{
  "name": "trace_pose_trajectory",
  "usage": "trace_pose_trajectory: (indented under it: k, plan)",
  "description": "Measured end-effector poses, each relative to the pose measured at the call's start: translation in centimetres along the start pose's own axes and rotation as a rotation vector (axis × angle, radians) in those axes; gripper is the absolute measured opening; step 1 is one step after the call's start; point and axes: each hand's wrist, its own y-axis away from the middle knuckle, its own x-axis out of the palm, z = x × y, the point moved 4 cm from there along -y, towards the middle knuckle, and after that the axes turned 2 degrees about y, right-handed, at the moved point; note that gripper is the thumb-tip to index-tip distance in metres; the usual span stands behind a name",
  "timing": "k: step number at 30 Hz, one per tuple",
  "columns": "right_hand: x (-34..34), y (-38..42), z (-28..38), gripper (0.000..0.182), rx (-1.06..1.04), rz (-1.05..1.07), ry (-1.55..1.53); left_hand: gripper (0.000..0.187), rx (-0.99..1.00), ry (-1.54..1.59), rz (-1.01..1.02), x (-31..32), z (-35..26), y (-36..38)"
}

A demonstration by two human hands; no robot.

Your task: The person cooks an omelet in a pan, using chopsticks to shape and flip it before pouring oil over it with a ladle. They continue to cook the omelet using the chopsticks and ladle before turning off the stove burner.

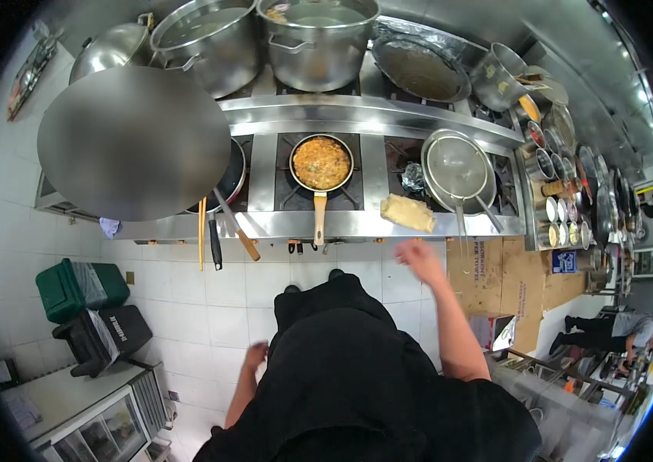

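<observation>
My right hand (420, 260) is held just in front of the stove edge, loosely open with nothing in it. Closest to it is a folded pale yellow cloth (408, 213) on the steel ledge, apart from the fingers. My left hand (256, 354) hangs low beside my dark clothing, fingers loosely bent and apparently holding nothing. On the middle burner sits a frying pan (320, 220) with its light handle toward me. A browned, round pancake-like food (321, 162) fills it. A wire-mesh strainer (457, 166) rests over a metal bowl on the right burner.
Two large stockpots (320, 58) stand at the back. Handles and chopsticks (202, 235) jut over the front edge at left, where a grey blur hides much. Metal containers (551, 208) line the right. Flattened cardboard (496, 285) covers floor; another person (611, 335) is at far right.
</observation>
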Motion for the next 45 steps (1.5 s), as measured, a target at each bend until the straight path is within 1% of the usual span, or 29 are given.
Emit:
trace_pose_trajectory:
  k: [1, 2, 3, 4, 5, 6, 8, 10, 11, 12, 14, 16, 17, 19, 20, 21, 22, 23, 24, 25, 27, 30, 32, 35, 37, 39, 41, 43, 45]
  plan:
    - [-2.4, 0.5, 2.4, 0.032, -0.002, -0.121, 0.022, 0.042, -0.042, 0.054, -0.054, -1.7, -2.2, -1.9]
    - [-3.7, 0.7, 3.1, 0.032, 0.012, -0.127, 0.067, 0.043, 0.049, -0.088, -0.114, -3.8, -5.0, -3.3]
    - [-3.7, 0.4, 3.5, 0.031, 0.021, -0.122, 0.111, 0.044, 0.210, -0.017, -0.221, -5.7, -7.1, -4.1]
    - [-1.8, 0.1, 3.8, 0.031, 0.000, -0.076, 0.112, 0.046, 0.062, -0.054, -0.298, -8.1, -9.4, -6.3]
    - [-0.2, 0.0, 4.0, 0.031, -0.036, -0.053, 0.153, 0.046, 0.021, 0.192, -0.339, -8.3, -16.0, -3.7]
    - [1.1, -0.1, 4.4, 0.030, -0.072, -0.038, 0.197, 0.047, 0.083, 0.287, -0.430, -9.0, -20.1, -2.8]
    - [6.5, -0.4, 6.2, 0.028, -0.122, 0.011, 0.135, 0.048, 0.235, 0.443, -0.432, -10.3, -26.3, -1.3]
    - [13.0, -0.7, 9.3, 0.026, -0.270, 0.040, 0.221, 0.054, 0.349, 0.630, -0.365, -10.7, -30.3, -0.5]
    - [16.2, -1.1, 11.2, 0.026, -0.408, 0.037, 0.239, 0.054, 0.356, 0.639, -0.374, -10.6, -31.9, -0.3]
    - [19.4, -1.7, 12.9, 0.028, -0.545, 0.034, 0.254, 0.057, 0.326, 0.714, -0.313, -10.3, -33.2, -0.1]
    - [25.7, -4.9, 13.5, 0.037, -0.507, 0.063, 0.211, 0.061, 0.301, 0.793, -0.257, -9.9, -35.6, 0.4]
    - [31.7, -9.5, 12.9, 0.045, -0.202, 0.242, 0.213, 0.062, 0.269, 0.622, -0.323, -10.2, -37.9, 0.4]
    - [33.0, -10.3, 14.3, 0.045, -0.213, 0.242, 0.214, 0.062, 0.279, 0.626, -0.327, -10.5, -38.5, -0.4]
    - [36.4, -10.6, 15.0, 0.051, 0.330, 0.676, -0.373, 0.059, 0.290, 0.385, -0.404, -11.4, -39.0, -2.8]
    - [37.3, -11.0, 15.5, 0.043, 0.410, 0.749, -0.454, 0.048, 0.330, 0.324, -0.419, -11.4, -39.5, -3.2]
    - [37.7, -11.0, 15.9, 0.043, 0.402, 0.749, -0.454, 0.048, 0.339, 0.323, -0.421, -12.2, -39.0, -5.0]
    - [37.8, -11.2, 16.5, 0.035, 0.332, 0.716, -0.439, 0.043, 0.373, 0.157, -0.387, -13.0, -38.4, -7.8]
    - [37.7, -10.9, 17.3, 0.028, 0.266, 0.681, -0.425, 0.038, 0.403, -0.012, -0.350, -13.0, -39.1, -7.9]
    - [37.6, -10.4, 18.0, 0.024, 0.227, 0.620, -0.480, 0.031, 0.470, -0.073, -0.454, -13.1, -39.5, -7.7]
    - [37.1, -10.0, 18.5, 0.024, 0.225, 0.609, -0.483, 0.031, 0.477, -0.077, -0.445, -13.1, -39.5, -7.6]
    - [35.6, -9.5, 19.0, 0.021, 0.206, 0.604, -0.496, 0.026, 0.602, 0.186, -0.480, -12.8, -40.7, -4.6]
    - [31.3, -6.8, 20.0, 0.021, 0.177, 0.561, -0.543, 0.028, 0.709, 0.299, -0.494, -12.8, -39.9, 0.2]
    - [27.3, -5.2, 19.4, 0.021, 0.116, 0.537, -0.572, 0.029, 0.722, 0.451, -0.403, -12.8, -38.1, 1.9]
    - [19.0, -0.7, 19.1, 0.030, 0.070, 0.431, -0.641, 0.027, 0.671, 0.400, -0.398, -12.2, -36.0, 2.7]
    - [13.7, 0.9, 17.4, 0.031, 0.015, 0.289, -0.655, 0.026, 0.637, 0.336, -0.403, -11.5, -35.3, 2.6]
    - [8.0, 0.8, 15.7, 0.036, -0.068, 0.048, -0.586, 0.028, 0.586, 0.221, -0.477, -10.9, -35.0, 2.1]
    - [1.3, -0.5, 16.7, 0.045, -0.180, -0.131, -0.389, 0.028, 0.587, 0.183, -0.491, -10.4, -35.3, 1.5]
    - [-4.8, -2.9, 17.3, 0.045, -0.208, -0.286, -0.282, 0.029, 0.586, 0.148, -0.506, -10.2, -36.0, 0.5]
    - [-10.5, -6.8, 17.0, 0.041, -0.226, -0.409, 0.016, 0.031, 0.507, 0.156, -0.522, -10.0, -36.4, -0.7]
